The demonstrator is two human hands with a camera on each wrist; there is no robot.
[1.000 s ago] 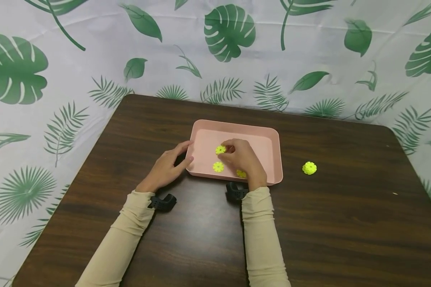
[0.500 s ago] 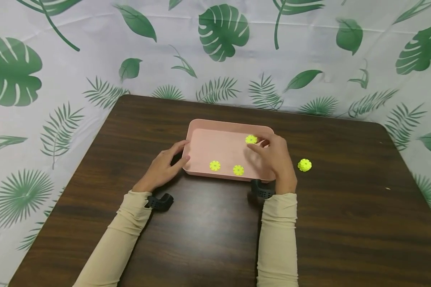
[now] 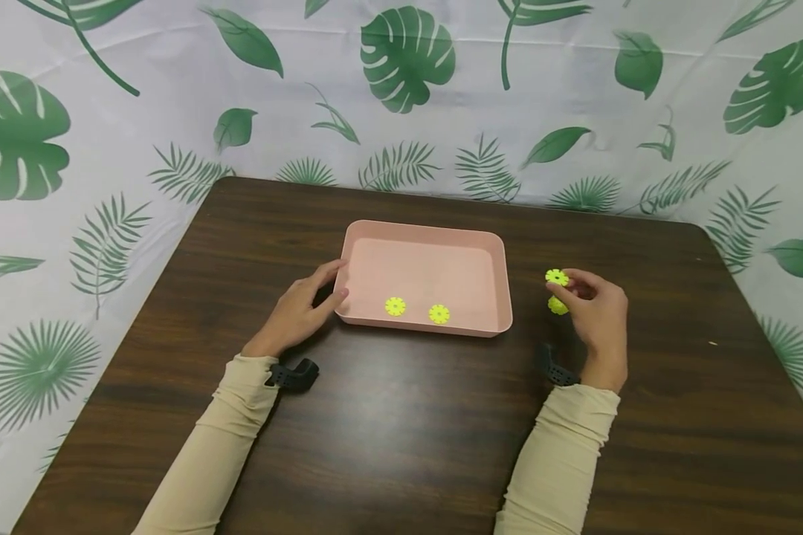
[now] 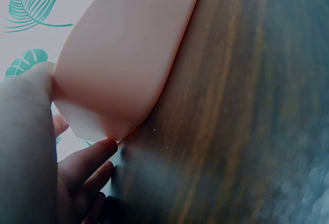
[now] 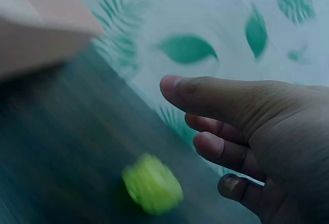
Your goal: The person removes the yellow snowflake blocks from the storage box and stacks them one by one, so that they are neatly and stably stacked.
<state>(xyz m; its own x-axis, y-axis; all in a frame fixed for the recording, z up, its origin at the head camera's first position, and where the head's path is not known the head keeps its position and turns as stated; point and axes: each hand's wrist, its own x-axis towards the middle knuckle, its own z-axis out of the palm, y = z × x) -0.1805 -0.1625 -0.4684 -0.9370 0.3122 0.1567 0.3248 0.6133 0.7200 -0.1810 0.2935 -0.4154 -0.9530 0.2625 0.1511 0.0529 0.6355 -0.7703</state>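
Note:
A pink tray (image 3: 421,272) lies in the middle of the wooden table, with two yellow notched discs, a left one (image 3: 395,307) and a right one (image 3: 439,313), flat near its front wall. My left hand (image 3: 294,308) touches the tray's left end, thumb and fingers spread; its fingertips sit at the tray's corner in the left wrist view. Right of the tray, my right hand (image 3: 598,316) pinches a yellow notched disc (image 3: 557,277) between thumb and forefinger. Just below that disc in the head view is a small yellow stack (image 3: 558,305), blurred in the right wrist view, where the pinched disc is hidden.
The dark table (image 3: 676,431) reaches back to a white cloth (image 3: 482,96) printed with green leaves. A black wrist mount (image 3: 294,376) sits on the left wrist and another mount (image 3: 555,365) on the right. A tiny pale speck (image 3: 712,343) lies at the table's right.
My right hand has carried the pinched disc from over the tray rightward, past the tray's right wall to the yellow stack. My left hand stays at the tray's left end.

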